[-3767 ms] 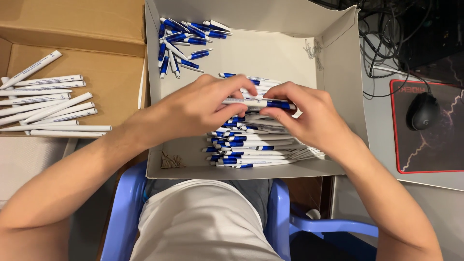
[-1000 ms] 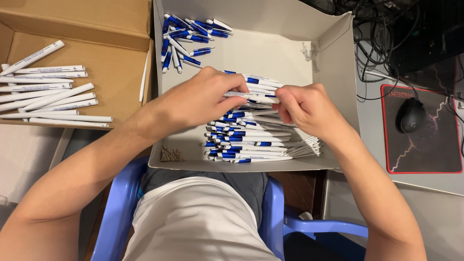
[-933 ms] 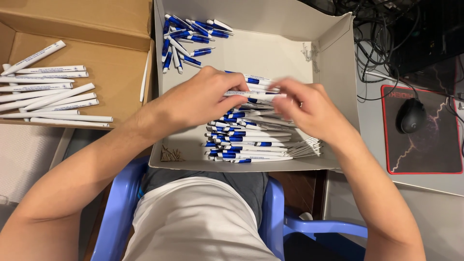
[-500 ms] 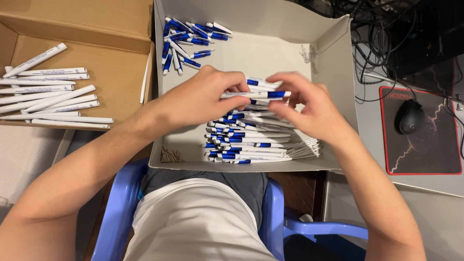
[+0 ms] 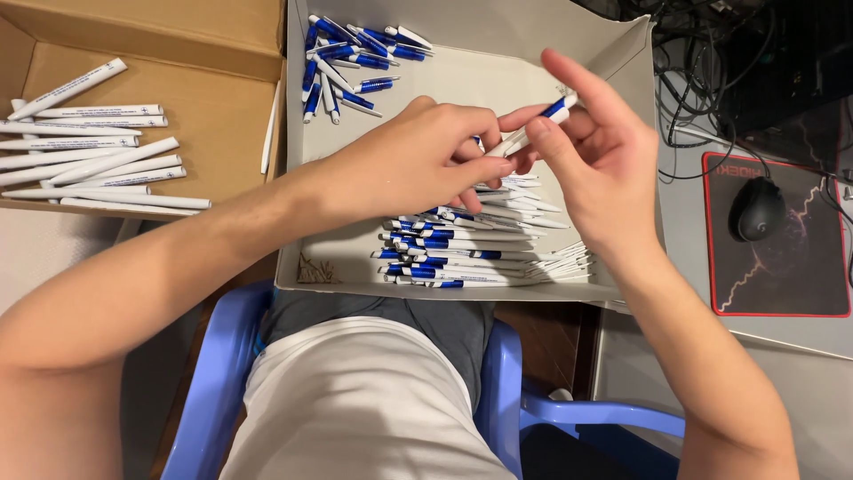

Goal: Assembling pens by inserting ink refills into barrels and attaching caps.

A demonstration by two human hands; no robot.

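My left hand (image 5: 418,158) and my right hand (image 5: 593,160) both grip one white pen with a blue clip (image 5: 536,124), lifted above a grey cardboard box (image 5: 313,267) on my lap. The left fingers pinch its lower end, the right fingers its upper end. Below the hands a neat stack of white and blue pens (image 5: 475,249) lies in the box. A loose heap of blue pen parts (image 5: 351,53) sits in the box's far left corner.
A brown cardboard box (image 5: 222,107) at left holds several white pen barrels (image 5: 89,160). To the right a black mouse (image 5: 756,210) rests on a dark red-edged mouse pad (image 5: 782,267), cables behind it. I sit on a blue plastic chair (image 5: 502,391).
Both hands have risen from the pen stack, bringing one pen up between them. The right hand moved up and to the right, tilting the pen.
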